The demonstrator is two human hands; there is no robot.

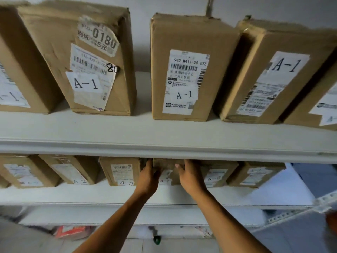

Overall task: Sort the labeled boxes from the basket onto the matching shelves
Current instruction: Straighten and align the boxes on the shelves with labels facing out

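A small cardboard box [166, 169] stands on the lower white shelf [109, 194] among boxes labeled A-2. My left hand [148, 177] holds its left side and my right hand [191, 175] holds its right side, fingers reaching under the upper shelf edge. Its label is blurred and mostly hidden between my hands. Left of it stands another A-2 box [121, 171]; to the right is an A-2 box [218, 173]. The basket is out of view.
The upper shelf [164, 136] carries several tall boxes labeled A-1 [184, 70]. Its front rail hangs just above my hands. More A-2 boxes [255, 174] fill the lower shelf. A perforated metal upright [295, 212] is at right. Red packaging [73, 231] lies below.
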